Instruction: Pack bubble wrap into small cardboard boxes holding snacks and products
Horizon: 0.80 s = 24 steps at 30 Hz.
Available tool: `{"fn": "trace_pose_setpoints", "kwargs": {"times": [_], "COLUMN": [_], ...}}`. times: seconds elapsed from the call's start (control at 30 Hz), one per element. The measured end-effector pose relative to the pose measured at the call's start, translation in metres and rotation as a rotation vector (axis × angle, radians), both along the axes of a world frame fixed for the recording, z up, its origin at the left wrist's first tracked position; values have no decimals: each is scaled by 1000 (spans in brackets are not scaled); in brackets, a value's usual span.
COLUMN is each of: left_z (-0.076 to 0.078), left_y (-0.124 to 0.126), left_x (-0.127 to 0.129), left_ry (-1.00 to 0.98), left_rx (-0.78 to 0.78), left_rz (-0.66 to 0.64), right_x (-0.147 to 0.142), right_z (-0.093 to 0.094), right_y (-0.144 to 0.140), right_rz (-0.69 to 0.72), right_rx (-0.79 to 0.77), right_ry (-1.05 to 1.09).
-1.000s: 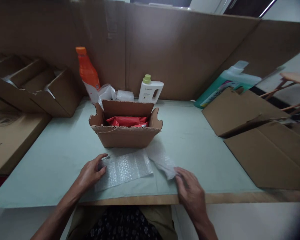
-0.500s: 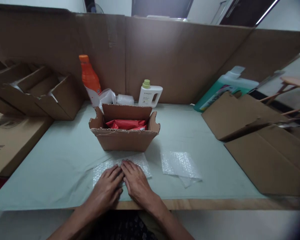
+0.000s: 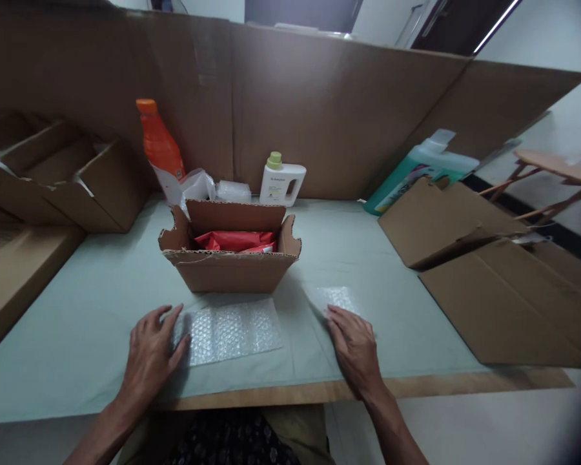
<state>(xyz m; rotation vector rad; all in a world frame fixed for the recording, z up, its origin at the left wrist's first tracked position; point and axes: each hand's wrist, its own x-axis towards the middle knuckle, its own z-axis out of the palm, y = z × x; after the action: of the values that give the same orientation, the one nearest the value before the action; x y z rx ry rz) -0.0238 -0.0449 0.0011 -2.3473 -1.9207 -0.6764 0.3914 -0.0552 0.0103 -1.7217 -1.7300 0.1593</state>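
A larger bubble wrap sheet [image 3: 232, 330] lies flat before the box. My left hand [image 3: 151, 345] is at its left end, thumb and fingers spread around the edge. Farther right, my right hand [image 3: 356, 342] has its fingers closed on a smaller bubble wrap piece [image 3: 339, 297], whose left corner looks lifted and blurred. The hand covers much of that piece. Just behind the larger sheet stands an open cardboard box [image 3: 232, 276] with a red packet [image 3: 235, 241] inside.
An orange bottle [image 3: 163, 152], a white jug [image 3: 281, 183] and a green jug [image 3: 416, 171] stand along the cardboard back wall [image 3: 319, 110]. Divided cardboard boxes [image 3: 101, 194] are at left; more cardboard [image 3: 503, 303] leans at right. The table's wooden front edge [image 3: 281, 394] is near me.
My hands have parted from the middle of the larger sheet. The left moved to its left end; the right moved right onto the smaller piece. The view has shifted slightly.
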Motion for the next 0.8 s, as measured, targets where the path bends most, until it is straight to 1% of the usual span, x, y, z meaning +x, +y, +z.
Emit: {"fn": "trace_pose_setpoints", "kwargs": {"times": [0.07,0.1,0.13,0.2,0.23,0.27,0.33,0.4,0.43,0.47,0.5,0.53,0.57,0.6,0.63,0.67,0.7,0.77,0.8], "left_z": [10,16,23,39,48,57,76,91,96,97,96,92,87,82,77,74,72,73,74], "left_y": [-5,-10,-15,-25,-28,-30,-30,-29,-28,-28,-29,-31,-32,-33,-34,-33,-32,-29,-29], "left_x": [9,14,21,39,51,65,94,121,131,139,143,144,141,134,123,109,93,55,37], "left_ry": [-90,-162,-242,-386,-441,-487,-581,-683,-724,-757,-787,-824,-866,-904,-928,-931,-916,-873,-872], "left_rx": [98,112,95,12,-33,-71,-158,-337,-458,-587,-714,-825,-907,-961,-988,-996,-990,-1006,-1040], "left_rz": [7,-19,-63,-182,-245,-308,-457,-648,-739,-806,-839,-825,-770,-687,-597,-518,-458,-398,-384], "right_x": [-6,-10,-15,-28,-35,-43,-56,-64,-66,-65,-63,-59,-53,-46,-40,-33,-28,-21,-22], "right_z": [17,28,40,66,79,91,111,124,128,129,129,126,122,116,108,100,92,75,68], "right_y": [-2,-7,-15,-32,-41,-48,-59,-65,-67,-69,-71,-72,-74,-75,-76,-76,-75,-65,-57], "right_rz": [-65,-110,-162,-262,-285,-277,-183,-91,-91,-123,-177,-231,-270,-278,-255,-205,-140,-24,11], "right_rx": [42,61,89,171,196,186,67,-65,-80,-55,8,80,140,170,158,91,-23,-267,-362], "right_ry": [222,351,486,750,859,947,1044,1069,1082,1099,1117,1133,1147,1157,1163,1159,1146,1077,1018]}}
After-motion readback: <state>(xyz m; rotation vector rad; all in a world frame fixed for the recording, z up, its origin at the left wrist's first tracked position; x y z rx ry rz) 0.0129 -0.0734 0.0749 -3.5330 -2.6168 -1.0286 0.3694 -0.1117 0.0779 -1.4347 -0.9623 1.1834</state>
